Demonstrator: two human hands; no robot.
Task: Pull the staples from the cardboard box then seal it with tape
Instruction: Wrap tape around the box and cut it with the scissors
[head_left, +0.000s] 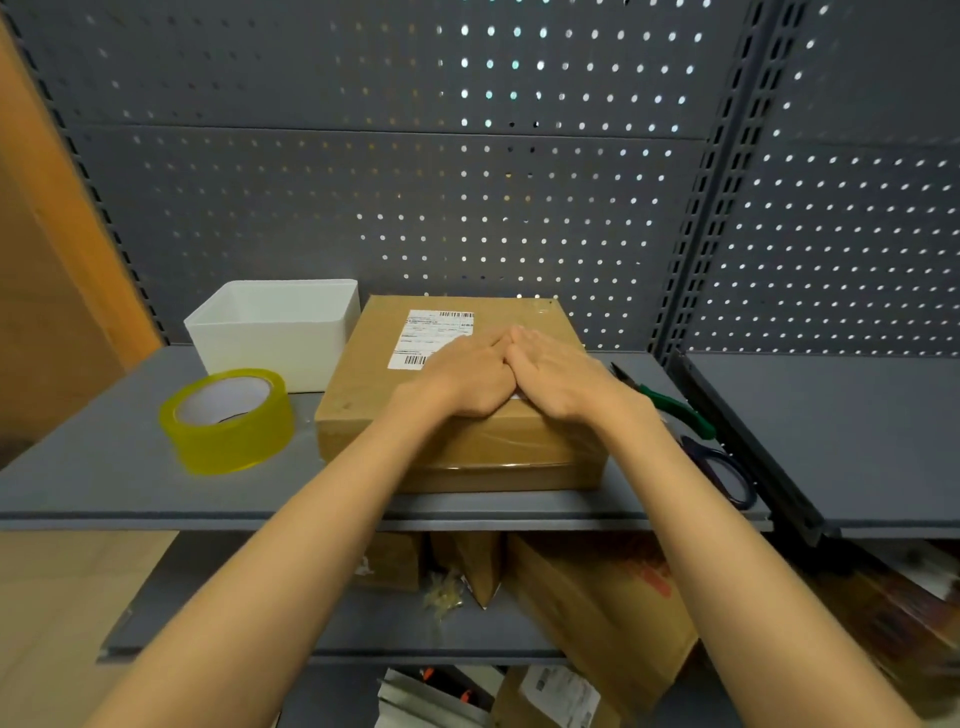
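Cardboard box (363, 400) sits mid-shelf near the front edge; left hand (467, 376) and right hand (558, 376) press flat on it, fingertips touching; tape roll (226, 421) lies left; seemingly pliers (670, 405) right.

Before you, a white plastic bin (270, 338) sits toward the back left of a grey metal shelf (104, 457), against a perforated grey back panel (363, 197). On the lower shelf (322, 639), cardboard cartons (597, 613) lean together beside scraps of paper (441, 597).

Head camera looks forward and down, close over the shelf (130, 457).
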